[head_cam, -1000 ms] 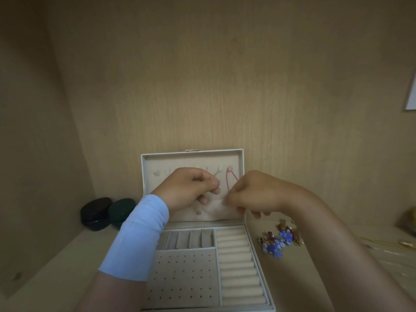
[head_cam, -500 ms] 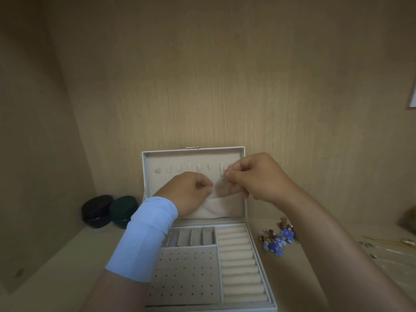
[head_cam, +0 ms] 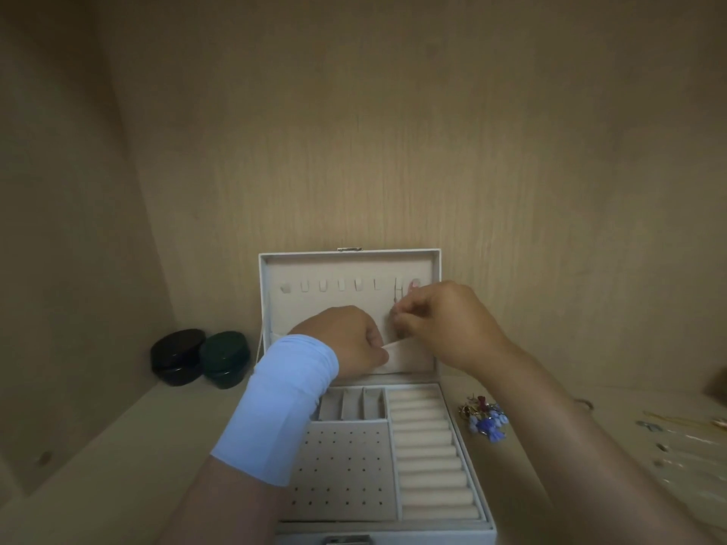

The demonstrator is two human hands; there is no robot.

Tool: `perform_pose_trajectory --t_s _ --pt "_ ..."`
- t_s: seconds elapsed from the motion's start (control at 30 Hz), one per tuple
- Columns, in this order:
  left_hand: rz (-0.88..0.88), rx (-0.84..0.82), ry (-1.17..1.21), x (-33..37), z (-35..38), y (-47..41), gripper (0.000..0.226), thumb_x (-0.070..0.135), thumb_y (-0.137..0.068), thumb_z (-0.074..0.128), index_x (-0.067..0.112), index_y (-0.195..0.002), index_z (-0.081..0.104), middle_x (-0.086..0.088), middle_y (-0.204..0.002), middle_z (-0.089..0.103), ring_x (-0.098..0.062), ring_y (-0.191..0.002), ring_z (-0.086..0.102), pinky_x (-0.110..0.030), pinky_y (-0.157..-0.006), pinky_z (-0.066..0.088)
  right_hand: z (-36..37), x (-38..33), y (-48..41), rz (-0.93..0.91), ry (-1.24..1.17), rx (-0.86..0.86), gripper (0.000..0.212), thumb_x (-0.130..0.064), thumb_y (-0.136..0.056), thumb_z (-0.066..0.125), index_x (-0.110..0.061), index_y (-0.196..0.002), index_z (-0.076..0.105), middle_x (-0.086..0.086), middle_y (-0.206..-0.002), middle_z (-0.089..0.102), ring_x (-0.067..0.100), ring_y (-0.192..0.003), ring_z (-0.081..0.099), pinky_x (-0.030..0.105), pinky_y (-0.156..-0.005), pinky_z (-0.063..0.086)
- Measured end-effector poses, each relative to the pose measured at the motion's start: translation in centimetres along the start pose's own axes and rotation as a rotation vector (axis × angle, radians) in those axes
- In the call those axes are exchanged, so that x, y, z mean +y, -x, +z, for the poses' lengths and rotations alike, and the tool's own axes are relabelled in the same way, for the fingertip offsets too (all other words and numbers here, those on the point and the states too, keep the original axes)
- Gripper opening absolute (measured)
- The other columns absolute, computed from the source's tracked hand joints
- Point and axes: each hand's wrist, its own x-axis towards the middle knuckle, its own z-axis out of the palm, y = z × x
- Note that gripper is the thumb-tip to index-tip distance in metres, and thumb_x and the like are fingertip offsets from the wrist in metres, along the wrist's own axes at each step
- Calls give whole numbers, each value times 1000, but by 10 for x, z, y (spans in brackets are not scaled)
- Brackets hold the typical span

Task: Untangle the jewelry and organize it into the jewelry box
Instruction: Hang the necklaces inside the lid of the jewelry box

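Two hands, head view: left hand [head_cam: 346, 340] has curled fingers pinching the top edge of the beige fabric pocket [head_cam: 409, 357]; right hand [head_cam: 448, 320] pinches a thin reddish chain [head_cam: 395, 293] at its fingertips.
Chain: hangs from a hook near the right end of the upright lid [head_cam: 334, 269] of the white rectangular jewelry box [head_cam: 393, 528].
Done: probably just this piece, nearly stowed; no jewelry shows in the tray slots.
Left: blue-and-gold tangle of jewelry [head_cam: 484, 420] lies on the pale shelf [head_cam: 118, 458] just right of the box; blurred loose pieces [head_cam: 668, 430] farther right.
Room: black round case [head_cam: 179, 356] and dark green round case [head_cam: 226, 357] sit well apart on the left; the wooden back wall is close behind the lid.
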Motion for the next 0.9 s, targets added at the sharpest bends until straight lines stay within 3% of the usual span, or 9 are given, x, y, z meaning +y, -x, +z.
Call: perform_pose_trajectory --t_s 0.1,0.17,0.23,0.37,0.47,0.6,0.73,0.9 --pt "7 25 -6 -1 1 -1 16 41 -84 66 31 -95 70 11 -101 68 -14 -97 62 -35 -94 51 3 -3 3 -62 385 36 13 -29 -90 67 -30 -95 78 -8 -90 76 14 -87 70 34 -78 57" --pt "16 58 -30 -2 2 -2 19 42 -84 64 31 -98 70 11 -102 68 -14 -97 62 -35 -93 51 2 -6 4 -122 457 96 19 -28 -97 58 -29 -96 77 -5 -89 75 21 -85 70 35 -76 57" --pt "35 107 -76 -2 4 -3 23 43 -84 63 32 -104 69 10 -106 67 -15 -100 61 -35 -92 51 1 -6 4 -150 485 37 20 -28 -97 57 -29 -97 77 -5 -91 75 20 -85 70 35 -75 57" --pt "113 239 -93 0 9 -3 23 44 -84 63 34 -105 67 9 -111 65 -17 -107 58 -37 -93 49 1 -6 8 -121 468 -138 24 -26 -90 61 -36 -105 77 -10 -100 75 14 -91 68 31 -76 56" --pt "182 316 -86 7 10 -2 28 41 -86 60 33 -112 66 6 -114 63 -18 -112 54 -37 -95 47 -9 -9 12 -87 333 -109 22 -21 -88 66 -34 -101 78 -9 -94 75 13 -88 68 31 -75 55" --pt "254 366 -10 24 13 3 26 47 -88 59 34 -111 65 12 -108 61 -13 -105 55 -34 -90 48 -46 -6 28 -32 215 -67 13 -25 -88 71 -29 -99 78 -12 -97 74 5 -92 66 28 -87 54" --pt "341 329 61 51 25 12 17 44 -89 59 37 -104 66 18 -103 61 -6 -94 56 -31 -87 49 -98 16 61 42 244 -117 11 -27 -87 75 -33 -95 77 -16 -90 70 -9 -79 60 4 -67 41" --pt "495 202 64 118 51 32 16 40 -90 60 32 -101 68 19 -94 62 -3 -88 55 -26 -82 47 -148 53 116 204 341 -276 11 -24 -85 76 -28 -95 78 -9 -86 70 -17 -53 54 4 -50 38"
